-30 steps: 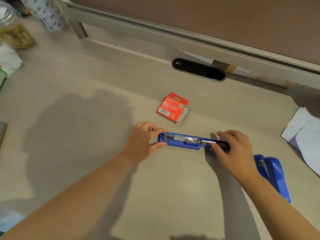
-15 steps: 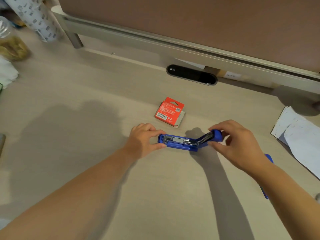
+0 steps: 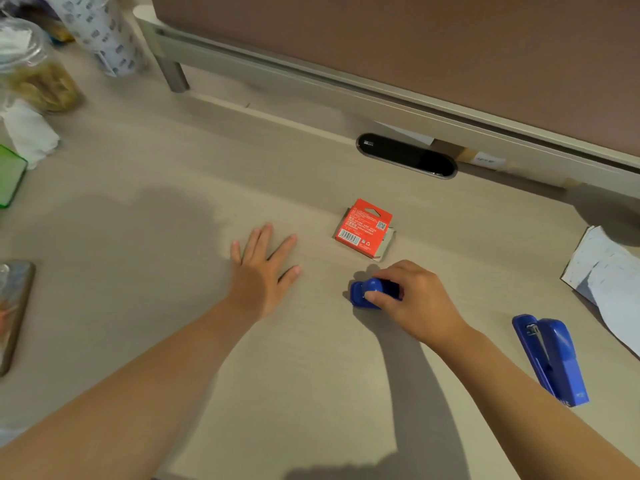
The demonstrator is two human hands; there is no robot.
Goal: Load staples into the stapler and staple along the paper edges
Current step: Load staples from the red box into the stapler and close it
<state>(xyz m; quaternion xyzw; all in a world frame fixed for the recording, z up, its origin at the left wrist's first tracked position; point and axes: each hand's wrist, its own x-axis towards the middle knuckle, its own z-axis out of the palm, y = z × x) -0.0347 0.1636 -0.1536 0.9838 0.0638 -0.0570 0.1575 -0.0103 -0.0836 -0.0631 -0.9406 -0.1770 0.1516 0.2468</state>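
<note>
A small blue stapler (image 3: 366,293) sits folded shut on the desk, and my right hand (image 3: 417,301) grips it from the right, covering its rear half. My left hand (image 3: 260,271) rests flat on the desk to its left, fingers spread, holding nothing. A red staple box (image 3: 364,228) lies just behind the stapler. Sheets of white paper (image 3: 609,278) lie at the right edge of the desk.
A second, larger blue stapler (image 3: 550,358) lies at the right, near the paper. A black oval cable slot (image 3: 407,155) is set in the desk at the back. Jars, tissue and a green item crowd the far left, with a phone (image 3: 14,313) at the left edge.
The stapler, laid open a second ago, has been folded shut by my right hand. My left hand has let go of its front end and moved left, flat on the desk.
</note>
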